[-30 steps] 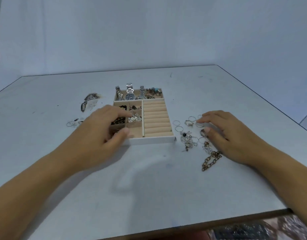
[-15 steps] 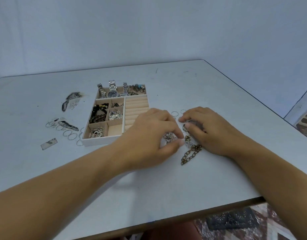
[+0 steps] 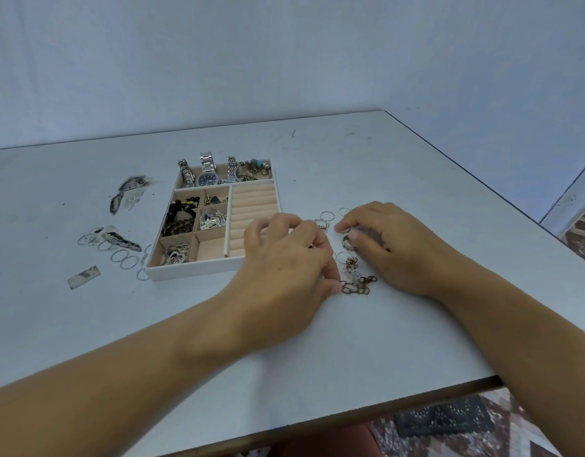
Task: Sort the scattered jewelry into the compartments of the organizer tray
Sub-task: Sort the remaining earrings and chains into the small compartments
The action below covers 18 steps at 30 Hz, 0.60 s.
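Sorting partly done

Tray (image 3: 192, 273) holds watches (image 3: 208, 179) and beads (image 3: 180, 216); its ring rolls (image 3: 251, 206) sit bare. Right of the tray, rings (image 3: 326, 215) and a chain (image 3: 358, 286) lie at the curled left hand (image 3: 284, 268) and right hand (image 3: 393, 245); whether either grips anything, I cannot tell. Left of the tray lie more rings (image 3: 124, 258).

- A pale grey table (image 3: 317, 341) fills the middle of the frame, and its near edge slants across the lower right.
- Two dark, worn patches mark the tabletop at the left: one higher (image 3: 128, 192), one lower (image 3: 121, 241).
- A small grey rectangular scrap (image 3: 83, 277) lies flat at the left, below the patches.
- A thin dark scratch (image 3: 293, 132) sits near the table's far edge.
- A plain bluish wall (image 3: 284, 61) covers the upper half.
- Patterned floor (image 3: 581, 242) shows at the right edge.
- A dark dotted mat (image 3: 446, 418) lies at the lower right.
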Motion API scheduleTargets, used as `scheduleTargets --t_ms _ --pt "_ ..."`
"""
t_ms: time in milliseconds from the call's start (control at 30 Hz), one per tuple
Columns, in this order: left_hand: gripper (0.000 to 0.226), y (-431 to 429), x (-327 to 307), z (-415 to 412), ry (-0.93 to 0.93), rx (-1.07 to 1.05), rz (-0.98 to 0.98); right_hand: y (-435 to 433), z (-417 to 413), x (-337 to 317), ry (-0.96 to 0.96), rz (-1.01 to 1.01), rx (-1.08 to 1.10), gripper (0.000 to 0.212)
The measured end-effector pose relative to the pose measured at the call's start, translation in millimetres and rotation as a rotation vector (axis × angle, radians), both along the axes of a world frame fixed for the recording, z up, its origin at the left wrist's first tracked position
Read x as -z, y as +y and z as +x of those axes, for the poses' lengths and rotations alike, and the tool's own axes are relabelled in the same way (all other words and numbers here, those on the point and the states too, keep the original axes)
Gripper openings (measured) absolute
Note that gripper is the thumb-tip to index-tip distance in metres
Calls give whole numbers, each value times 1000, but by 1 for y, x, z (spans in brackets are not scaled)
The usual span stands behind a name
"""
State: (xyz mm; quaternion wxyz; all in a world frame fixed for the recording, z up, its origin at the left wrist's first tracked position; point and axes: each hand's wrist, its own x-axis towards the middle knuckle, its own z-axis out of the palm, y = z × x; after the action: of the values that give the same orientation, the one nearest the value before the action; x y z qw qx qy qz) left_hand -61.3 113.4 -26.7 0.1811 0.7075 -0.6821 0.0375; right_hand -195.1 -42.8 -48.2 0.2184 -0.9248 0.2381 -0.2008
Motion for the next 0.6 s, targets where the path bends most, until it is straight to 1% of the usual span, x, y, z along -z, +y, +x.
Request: scheduleTargets --t_ms 67,167,233,300,400,500,600 --pt "14 -1 1 6 0 -17 -43 0 0 -1 -13 11 -1 20" --pt "12 -1 -9 16 108 -85 -116 1 -1 -3 -24 18 -1 19" --pt "17 -1 -18 24 194 -117 -124 3 -2 -5 -42 17 -2 19" --pt "18 1 -27 31 310 -118 -142 5 -2 -7 -64 -2 -17 18" --pt "16 2 -34 39 406 -112 -200 9 -3 -9 -102 -54 -50 16" --pt "14 1 -36 44 444 -110 -233 13 -3 -9 -122 -87 -83 13" --pt "13 0 -33 47 454 -116 -244 18 0 -10 -127 -98 -121 18"
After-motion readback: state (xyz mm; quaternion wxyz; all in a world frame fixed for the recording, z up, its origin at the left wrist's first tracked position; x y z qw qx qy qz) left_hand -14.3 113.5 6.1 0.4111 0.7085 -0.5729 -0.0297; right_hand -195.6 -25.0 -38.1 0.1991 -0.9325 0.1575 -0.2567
